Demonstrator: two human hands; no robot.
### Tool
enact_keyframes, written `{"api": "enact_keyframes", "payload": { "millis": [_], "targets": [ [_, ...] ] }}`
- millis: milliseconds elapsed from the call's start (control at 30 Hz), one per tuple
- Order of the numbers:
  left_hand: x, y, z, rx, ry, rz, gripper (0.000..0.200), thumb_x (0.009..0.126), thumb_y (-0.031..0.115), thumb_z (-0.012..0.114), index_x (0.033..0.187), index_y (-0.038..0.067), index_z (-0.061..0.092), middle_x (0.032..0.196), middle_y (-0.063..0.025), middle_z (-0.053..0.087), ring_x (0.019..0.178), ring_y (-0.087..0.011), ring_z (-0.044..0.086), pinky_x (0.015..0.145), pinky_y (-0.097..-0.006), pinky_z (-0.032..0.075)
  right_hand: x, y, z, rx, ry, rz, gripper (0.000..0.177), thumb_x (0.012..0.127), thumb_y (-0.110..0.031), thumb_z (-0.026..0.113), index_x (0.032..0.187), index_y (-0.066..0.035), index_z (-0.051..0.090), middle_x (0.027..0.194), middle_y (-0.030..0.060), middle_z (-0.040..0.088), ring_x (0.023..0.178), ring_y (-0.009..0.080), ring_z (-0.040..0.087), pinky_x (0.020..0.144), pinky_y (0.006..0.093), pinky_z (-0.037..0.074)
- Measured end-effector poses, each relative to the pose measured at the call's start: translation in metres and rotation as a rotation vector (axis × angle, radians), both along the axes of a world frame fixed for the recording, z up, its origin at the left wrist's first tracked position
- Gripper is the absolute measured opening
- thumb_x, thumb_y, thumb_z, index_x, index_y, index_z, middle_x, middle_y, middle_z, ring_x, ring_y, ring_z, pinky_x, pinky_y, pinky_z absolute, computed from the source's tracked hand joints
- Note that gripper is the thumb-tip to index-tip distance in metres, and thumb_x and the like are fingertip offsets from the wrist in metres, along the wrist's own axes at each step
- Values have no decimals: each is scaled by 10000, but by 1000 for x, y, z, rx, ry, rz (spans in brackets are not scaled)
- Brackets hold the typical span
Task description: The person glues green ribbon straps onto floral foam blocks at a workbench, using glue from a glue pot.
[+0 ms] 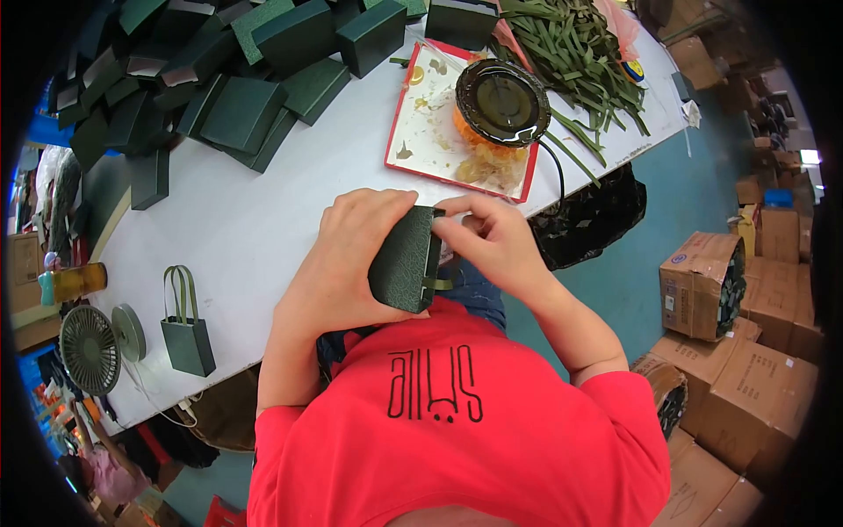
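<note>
My left hand (342, 255) is wrapped around a small dark green box (402, 263) with a textured face, held tilted near my body at the table edge. From the box's right-hand side a short green ribbon (438, 284) sticks out. My right hand (500, 244) is closed, its thumb and forefinger pinched against the upper end of that same side; whatever lies between the fingertips is hidden. Beyond my hands, a round black-topped pot (503, 101) with an amber-coloured side stands on a stained white board with a red edge (392, 132).
Many dark green boxes (241, 114) are heaped at the upper left. A pile of green ribbons (571, 53) lies upper right. On the left are a ribbon-handled green box (187, 344) and a small fan (90, 350). Cardboard cartons (698, 290) stand on the floor at right.
</note>
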State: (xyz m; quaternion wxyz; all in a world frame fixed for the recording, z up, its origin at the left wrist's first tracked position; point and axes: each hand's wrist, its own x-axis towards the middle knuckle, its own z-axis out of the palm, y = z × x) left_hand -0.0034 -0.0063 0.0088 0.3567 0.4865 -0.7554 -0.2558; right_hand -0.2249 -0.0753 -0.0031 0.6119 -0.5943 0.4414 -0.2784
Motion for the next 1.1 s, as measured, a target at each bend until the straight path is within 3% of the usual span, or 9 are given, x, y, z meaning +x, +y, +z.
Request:
{"api": "enact_keyframes", "payload": {
  "millis": [200,333,400,600,633,767,900,967,1100],
  "targets": [
    [3,1,2,19,-47,86,1066,521,319,967,1430,53,475,1359,-136,544,1274,-378,485,1077,-480,363,-11,-15,-8,122,-382,-383,143,1005,-149,655,1006,-10,691,1056,70,702,582,7,450,488,203,342],
    [10,4,1,48,-109,186,1066,529,315,958,1439,51,470,1369,-142,537,1276,-369,479,1079,-471,344,-48,-40,2,-198,-614,-627,128,1035,-101,592,941,-25,631,1211,163,695,523,18,380,460,190,307],
    [14,3,-2,71,-173,278,1032,537,300,947,1440,79,500,1355,-145,536,1261,-362,479,1076,-469,341,-70,-51,15,-303,-648,-678,136,1018,-84,623,911,-2,619,948,105,706,511,23,370,456,188,302],
    [38,10,-24,199,-435,570,923,602,356,910,1433,161,559,1315,-134,527,1222,-357,480,1065,-483,349,-121,-95,-8,-467,-232,-890,248,928,-74,753,1075,3,569,850,59,668,664,53,557,574,182,431],
    [44,13,-22,208,-515,563,794,726,369,839,1437,154,557,1266,-150,548,1178,-343,511,1016,-451,399,-125,-102,-17,-520,-154,-839,238,927,-64,748,1078,5,578,856,57,669,718,68,589,620,193,458],
    [62,18,-27,288,-208,655,444,972,256,637,1374,77,576,1087,-197,596,969,-296,595,851,-363,481,-129,-118,-39,-511,245,-634,148,944,-147,724,975,-3,712,857,40,707,771,69,629,712,229,494],
    [80,20,-36,651,31,856,297,942,213,694,1156,14,640,1060,-139,589,940,-203,552,840,-353,461,-125,-123,-44,-620,547,-466,177,898,-169,735,958,-3,743,872,113,705,753,179,659,699,303,515],
    [91,29,-50,371,17,828,199,901,172,725,964,13,622,1138,-142,611,1025,-227,560,919,-385,447,-117,-121,-43,-675,650,-382,191,869,-160,738,978,-3,746,929,152,692,788,285,675,720,372,533],
    [87,30,-39,-157,-19,699,352,846,70,740,687,47,426,1370,-157,590,1241,-279,541,985,-386,445,-115,-127,-61,-657,716,-354,195,861,-179,745,943,-5,719,955,170,680,836,312,680,767,411,533]
  ]
}}
